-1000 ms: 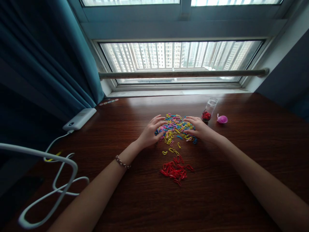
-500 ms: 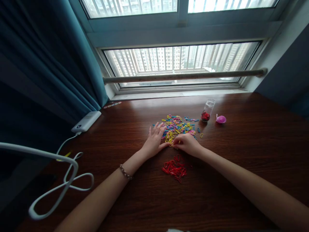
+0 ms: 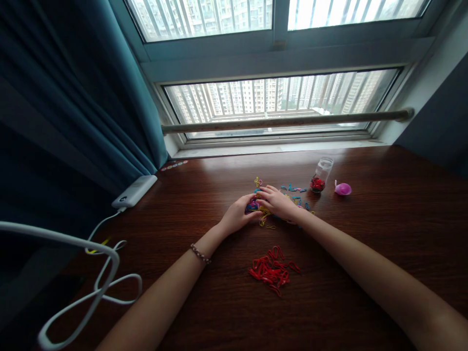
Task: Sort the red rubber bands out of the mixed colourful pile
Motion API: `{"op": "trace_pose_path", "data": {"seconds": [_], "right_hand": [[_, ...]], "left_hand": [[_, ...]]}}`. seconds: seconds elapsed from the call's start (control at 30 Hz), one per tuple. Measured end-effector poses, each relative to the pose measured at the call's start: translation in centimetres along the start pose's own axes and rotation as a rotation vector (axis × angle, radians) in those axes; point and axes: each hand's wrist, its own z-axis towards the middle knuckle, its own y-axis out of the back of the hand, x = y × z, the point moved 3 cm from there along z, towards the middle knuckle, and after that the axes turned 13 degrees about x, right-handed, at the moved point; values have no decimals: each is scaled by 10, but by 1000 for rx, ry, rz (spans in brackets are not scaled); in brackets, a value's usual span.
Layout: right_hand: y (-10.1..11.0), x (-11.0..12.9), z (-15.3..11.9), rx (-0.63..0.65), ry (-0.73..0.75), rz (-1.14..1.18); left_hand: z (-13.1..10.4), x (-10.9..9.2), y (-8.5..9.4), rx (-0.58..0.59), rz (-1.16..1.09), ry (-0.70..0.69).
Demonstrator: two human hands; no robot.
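Note:
My left hand (image 3: 237, 213) curves around the left side of a pile of multicoloured clips (image 3: 263, 212), its fingers and thumb apart with clips between them. My right hand (image 3: 278, 203) lies over the pile, fingers spread and palm down, covering much of it. Whether clips are gripped beneath the fingers is hidden. Nearer to me, a separate heap of red clips (image 3: 269, 273) rests on the wooden table (image 3: 204, 312). A few loose clips (image 3: 292, 188) lie behind and right of the hands.
A clear jar (image 3: 323, 170) with red pieces inside stands at the back right, beside a pink lid (image 3: 342, 189). On the left are a white power bank (image 3: 135, 191), its looped white cable (image 3: 109, 253) and a blue curtain (image 3: 120, 97). A window (image 3: 285, 92) is behind.
My right hand has moved forward and opened from a pinch over the pile. My left hand has curled around the clips, which are gathered closer. The red heap looks more spread on its right.

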Motion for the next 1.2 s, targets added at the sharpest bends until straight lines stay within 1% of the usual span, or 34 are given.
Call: {"op": "trace_pose_path", "data": {"seconds": [0.1,0.17,0.2,0.23,0.27,0.33,0.4,0.47,0.53,0.6,0.67,0.73,0.83,0.9,1.0,1.1,1.17,1.2], "right_hand": [[-4,24,-21,-35,140,70],[-3,34,-35,-66,232,119],[-2,35,-41,-84,262,149],[0,35,-45,-100,280,181],[3,31,-47,-120,280,215],[11,20,-47,-173,225,300],[19,4,-45,-251,112,445],[27,-12,-44,-323,-19,679],[33,-24,-45,-373,-111,945],[38,-31,-47,-403,-151,1173],[44,-35,-49,-432,-166,1336],[47,-36,-50,-427,-184,1438],[51,-34,-50,-362,-181,1477],[52,-32,-50,-316,-146,1448],[52,-30,-50,-275,-104,1379],[53,-29,-51,-286,-81,1322],[56,-28,-51,-287,-72,1232],[57,-26,-51,-252,-65,1155]], "left_hand": [[-5,6,7,-166,-239,59],[-6,11,10,-251,-338,104],[-6,12,11,-254,-358,109],[-5,12,11,-225,-355,97],[-4,11,11,-169,-335,71],[-3,8,10,-25,-265,6],[-4,6,9,89,-231,-31],[-5,6,9,120,-250,-21],[-5,7,10,80,-267,9],[-6,7,10,11,-266,46],[-6,8,10,-64,-299,93],[-5,9,10,-136,-389,137],[-4,10,9,-218,-576,167],[-3,11,8,-242,-707,172],[-2,11,6,-272,-896,166],[-2,10,8,-298,-1064,138],[-2,10,11,-311,-1131,120],[-2,10,14,-318,-1144,114]]}}
